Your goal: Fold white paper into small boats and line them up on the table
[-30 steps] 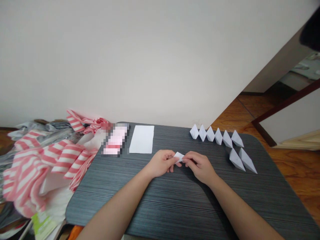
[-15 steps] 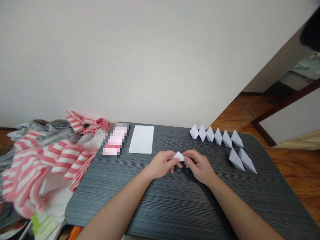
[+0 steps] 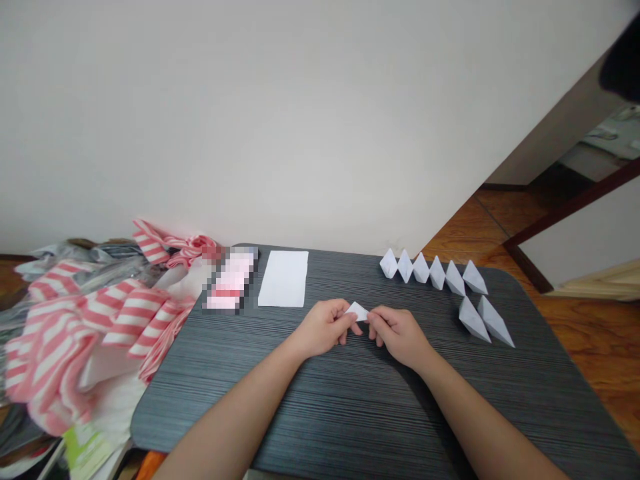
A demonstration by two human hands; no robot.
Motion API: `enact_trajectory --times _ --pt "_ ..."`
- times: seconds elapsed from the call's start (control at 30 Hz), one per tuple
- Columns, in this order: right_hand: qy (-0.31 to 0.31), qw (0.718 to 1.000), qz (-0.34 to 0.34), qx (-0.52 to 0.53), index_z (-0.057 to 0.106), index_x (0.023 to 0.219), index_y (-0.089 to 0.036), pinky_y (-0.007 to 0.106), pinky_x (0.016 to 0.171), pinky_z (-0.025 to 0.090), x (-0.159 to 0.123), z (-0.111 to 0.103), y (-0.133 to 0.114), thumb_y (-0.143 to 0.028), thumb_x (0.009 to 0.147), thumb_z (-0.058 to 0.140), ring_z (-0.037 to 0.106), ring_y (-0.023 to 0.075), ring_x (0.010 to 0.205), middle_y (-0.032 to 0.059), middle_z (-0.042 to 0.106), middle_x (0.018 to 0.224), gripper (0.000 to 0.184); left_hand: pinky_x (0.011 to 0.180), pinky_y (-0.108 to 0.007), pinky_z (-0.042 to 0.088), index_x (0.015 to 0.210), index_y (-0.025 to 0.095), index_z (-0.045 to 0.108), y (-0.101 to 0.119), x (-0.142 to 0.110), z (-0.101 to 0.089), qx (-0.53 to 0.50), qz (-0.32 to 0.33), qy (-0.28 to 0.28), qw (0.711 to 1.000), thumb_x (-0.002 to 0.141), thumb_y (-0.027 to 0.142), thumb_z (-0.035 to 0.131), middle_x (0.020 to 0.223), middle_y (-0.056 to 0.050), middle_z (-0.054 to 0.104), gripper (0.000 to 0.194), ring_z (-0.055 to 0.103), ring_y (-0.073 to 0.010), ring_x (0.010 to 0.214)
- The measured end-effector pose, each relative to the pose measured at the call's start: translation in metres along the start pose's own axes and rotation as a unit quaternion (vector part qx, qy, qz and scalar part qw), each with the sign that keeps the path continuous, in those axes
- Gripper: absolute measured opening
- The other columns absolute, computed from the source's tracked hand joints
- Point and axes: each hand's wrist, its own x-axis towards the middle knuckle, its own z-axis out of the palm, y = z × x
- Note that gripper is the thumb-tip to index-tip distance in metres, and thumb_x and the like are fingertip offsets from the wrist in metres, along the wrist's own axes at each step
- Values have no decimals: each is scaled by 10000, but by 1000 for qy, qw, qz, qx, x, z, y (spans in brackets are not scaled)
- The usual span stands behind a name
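My left hand [image 3: 325, 328] and my right hand [image 3: 397, 333] meet over the middle of a dark striped table [image 3: 350, 407]. Between their pinched fingertips sits a small folded white paper piece [image 3: 357, 311], held just above the tabletop. Both hands have their fingers curled in on it. A flat stack of white paper [image 3: 284, 279] lies at the back of the table, left of my hands.
Several folded white paper boats [image 3: 433, 270] stand in a row at the back right, with two more [image 3: 485, 320] in front of them. A blurred pink-and-white object [image 3: 230, 280] lies beside the stack. Red-and-white striped cloth [image 3: 85, 320] is heaped off the table's left edge. A wall rises behind.
My right hand's fingers have shifted slightly along the paper piece's right tip. My left hand and everything else stay where they were.
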Motion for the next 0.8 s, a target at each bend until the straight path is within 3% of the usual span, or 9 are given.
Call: enact_trajectory --times 0.2,0.5,0.8 --pt "-8 1000 5 24 562 659 -178 207 470 414 -1 1 0 -283 931 398 543 95 409 -17 595 516 334 413 -171 325 791 127 602 0 0 1 -4 2 -3 1000 876 461 410 539 -1 560 395 448 -65 423" --pt "-5 1000 3 21 580 700 -174 201 454 412 -2 2 0 -303 933 405 535 93 385 -20 588 493 318 420 -166 366 777 128 553 6 0 1 -41 1 -18 999 846 380 483 696 -38 647 270 493 -63 471" --pt "0 1000 0 29 562 658 -176 195 444 405 -2 2 -2 -287 930 408 536 89 391 -19 582 499 332 420 -169 372 868 120 569 8 1 1 -68 -1 -32 997 840 359 493 788 -66 683 253 497 -57 459"
